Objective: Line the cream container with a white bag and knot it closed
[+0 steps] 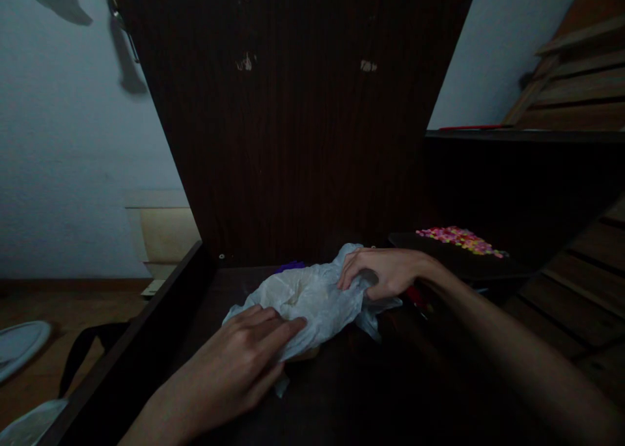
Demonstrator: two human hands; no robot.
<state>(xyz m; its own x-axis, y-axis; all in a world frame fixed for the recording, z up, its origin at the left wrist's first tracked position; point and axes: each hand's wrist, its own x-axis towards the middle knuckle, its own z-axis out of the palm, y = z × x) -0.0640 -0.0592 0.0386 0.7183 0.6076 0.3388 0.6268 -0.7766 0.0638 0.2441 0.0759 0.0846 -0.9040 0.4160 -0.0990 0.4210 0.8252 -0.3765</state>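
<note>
A crumpled whitish plastic bag [312, 299] lies on the dark wooden surface, with something pale showing faintly through it. My left hand [254, 351] is closed on the bag's near left side, its fingers bent over the plastic. At the far right end, my right hand [378, 270] has its fingers curled down onto the bag, with the thumb lower and a gap between. What is inside the bag cannot be made out. Behind it a bit of a purple item [291, 266] shows. A red object [416, 299] sits just under my right wrist.
A dark upright panel [303, 140] rises behind the bag. The surface has a raised left edge [131, 342]. A colourful beaded-looking piece [461, 239] lies at the right. Wooden slats [581, 81] stand far right. A white round-edged object [24, 342] is at lower left.
</note>
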